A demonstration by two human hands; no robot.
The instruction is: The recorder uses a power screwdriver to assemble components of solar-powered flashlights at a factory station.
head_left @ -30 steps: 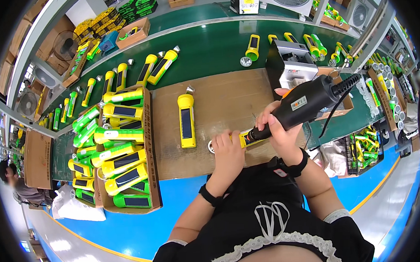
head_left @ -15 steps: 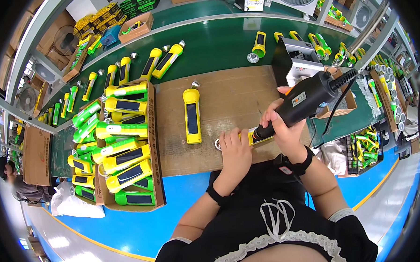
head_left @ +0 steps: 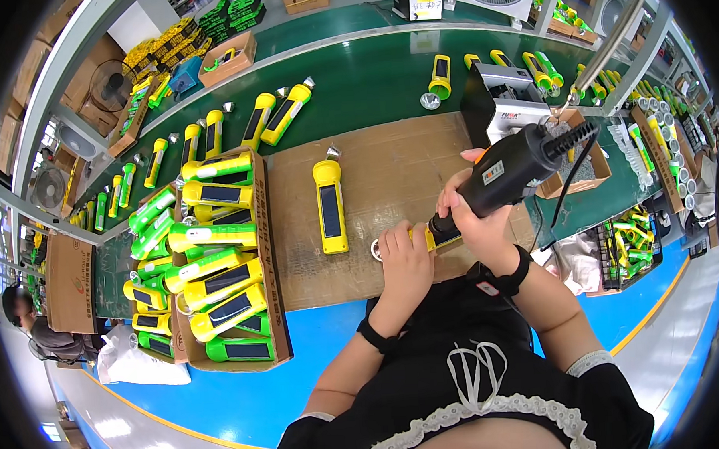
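My left hand [head_left: 405,259] is wrapped over a yellow flashlight [head_left: 447,235] lying on the brown cardboard sheet [head_left: 388,155], mostly hidden under my fingers. Its round silver reflector [head_left: 376,249] shows beside the fingers. In my right hand [head_left: 478,219] is a black electric screwdriver [head_left: 501,170], tilted, its tip down at the flashlight's body. The exact contact of the tip is hard to make out. Another yellow flashlight [head_left: 331,214] with a dark solar panel lies apart, farther left on the cardboard, its reflector [head_left: 333,153] at the far end.
Left of the cardboard, a carton [head_left: 276,308] is heaped with green and yellow flashlights. Behind runs a green belt [head_left: 353,72] bearing more flashlights. A black and white machine [head_left: 508,110] and a small carton [head_left: 594,166] stand at the right. A person [head_left: 47,330] sits far left.
The view has shifted slightly. Both hands stay at the flashlight, with the screwdriver still held against or close to its body; nothing has been let go.
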